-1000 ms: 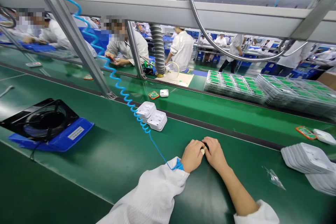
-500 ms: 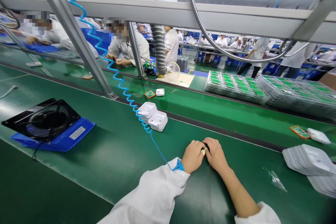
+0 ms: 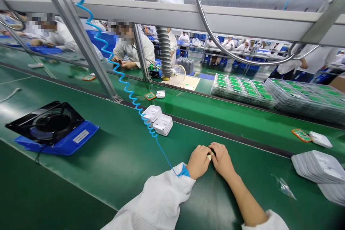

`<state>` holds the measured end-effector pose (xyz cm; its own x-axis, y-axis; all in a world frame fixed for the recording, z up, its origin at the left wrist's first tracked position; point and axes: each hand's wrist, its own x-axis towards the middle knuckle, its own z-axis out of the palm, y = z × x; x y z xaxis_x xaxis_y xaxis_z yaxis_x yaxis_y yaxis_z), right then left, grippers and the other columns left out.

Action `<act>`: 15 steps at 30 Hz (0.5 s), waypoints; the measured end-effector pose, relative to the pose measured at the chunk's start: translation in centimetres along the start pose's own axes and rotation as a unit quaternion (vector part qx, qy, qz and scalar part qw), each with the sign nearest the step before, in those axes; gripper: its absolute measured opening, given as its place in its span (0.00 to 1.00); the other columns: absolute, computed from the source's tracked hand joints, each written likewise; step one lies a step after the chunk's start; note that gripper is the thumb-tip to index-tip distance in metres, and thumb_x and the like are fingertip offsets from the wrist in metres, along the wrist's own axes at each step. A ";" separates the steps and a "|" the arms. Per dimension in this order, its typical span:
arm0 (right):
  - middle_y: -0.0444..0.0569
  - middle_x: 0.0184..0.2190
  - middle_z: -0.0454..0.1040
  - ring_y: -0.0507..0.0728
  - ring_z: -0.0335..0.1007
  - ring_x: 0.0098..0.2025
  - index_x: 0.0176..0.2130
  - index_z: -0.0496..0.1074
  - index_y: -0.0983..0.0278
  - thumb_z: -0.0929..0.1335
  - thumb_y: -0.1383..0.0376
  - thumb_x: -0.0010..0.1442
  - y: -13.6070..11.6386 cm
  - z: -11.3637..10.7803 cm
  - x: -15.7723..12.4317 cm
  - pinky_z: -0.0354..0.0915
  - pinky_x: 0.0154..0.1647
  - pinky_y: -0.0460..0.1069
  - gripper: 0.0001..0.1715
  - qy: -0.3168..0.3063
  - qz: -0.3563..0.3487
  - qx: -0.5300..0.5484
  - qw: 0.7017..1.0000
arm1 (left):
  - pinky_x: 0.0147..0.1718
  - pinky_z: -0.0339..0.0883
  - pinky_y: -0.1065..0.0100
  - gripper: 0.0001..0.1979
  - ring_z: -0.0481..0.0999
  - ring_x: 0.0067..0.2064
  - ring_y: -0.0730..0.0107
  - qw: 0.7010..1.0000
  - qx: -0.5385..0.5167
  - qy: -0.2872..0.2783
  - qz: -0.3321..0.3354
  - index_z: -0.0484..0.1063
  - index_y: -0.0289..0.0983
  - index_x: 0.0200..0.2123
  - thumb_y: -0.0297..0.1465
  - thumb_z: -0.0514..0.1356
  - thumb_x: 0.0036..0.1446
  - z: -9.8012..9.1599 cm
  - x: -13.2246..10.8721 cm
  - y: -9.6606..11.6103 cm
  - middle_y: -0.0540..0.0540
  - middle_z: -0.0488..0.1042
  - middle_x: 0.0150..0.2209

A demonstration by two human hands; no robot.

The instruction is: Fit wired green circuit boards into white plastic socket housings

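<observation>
My left hand [image 3: 198, 161], in a white sleeve with a blue wrist strap [image 3: 184, 171], lies palm down on the green bench [image 3: 121, 165]. Its fingers are loosely bent. A pale yellow cover [image 3: 209, 157] shows at the tip of a digit between the hands. Against it rests my right hand [image 3: 223, 160], also palm down with relaxed, bent fingers, the fingertips of both meeting. I see nothing held in either hand; the undersides are hidden. Nearest on the left stand stacked white plastic housings [image 3: 162, 124]. To the right lies a small clear plastic bag [image 3: 285, 187].
A coiled blue cord [image 3: 126, 87] runs to my wrist. A black fan [image 3: 51, 122] sits on a blue bin at left. Orange-edged circuit boards [image 3: 301, 135] and white housings [image 3: 320, 139] lie on the belt. More stacked housings [image 3: 319, 167] stand right; trays of boards [image 3: 242, 88] behind.
The orange-edged boards and the white housings beside them on the belt have shifted left. My hands stay in place. A background person at right has changed posture.
</observation>
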<state>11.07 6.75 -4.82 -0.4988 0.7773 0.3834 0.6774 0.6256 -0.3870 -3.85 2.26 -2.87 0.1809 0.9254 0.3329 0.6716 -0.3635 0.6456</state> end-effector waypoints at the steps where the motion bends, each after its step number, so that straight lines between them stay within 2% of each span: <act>1: 0.54 0.46 0.69 0.59 0.61 0.48 0.44 0.67 0.65 0.59 0.70 0.57 0.0 0.0 0.0 0.60 0.46 0.56 0.15 -0.001 0.002 -0.001 1.000 | 0.41 0.61 0.64 0.07 0.65 0.39 0.66 1.000 0.000 -0.001 0.000 0.66 0.37 0.34 0.23 0.50 0.54 0.0 0.0 0.0 0.47 0.69 0.36; 15: 0.54 0.47 0.68 0.60 0.61 0.48 0.44 0.66 0.64 0.59 0.70 0.58 0.1 0.0 0.0 0.59 0.47 0.56 0.15 -0.012 0.006 0.003 1.000 | 0.42 0.61 0.64 0.07 0.65 0.39 0.66 1.000 -0.002 0.000 0.003 0.66 0.37 0.35 0.23 0.50 0.55 0.1 -0.1 -0.2 0.47 0.69 0.36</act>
<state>11.08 6.80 -4.87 -0.5027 0.7865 0.3588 0.6809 0.6160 -0.3961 -3.87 2.23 -3.12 0.1841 0.9235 0.3366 0.6676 -0.3688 0.6467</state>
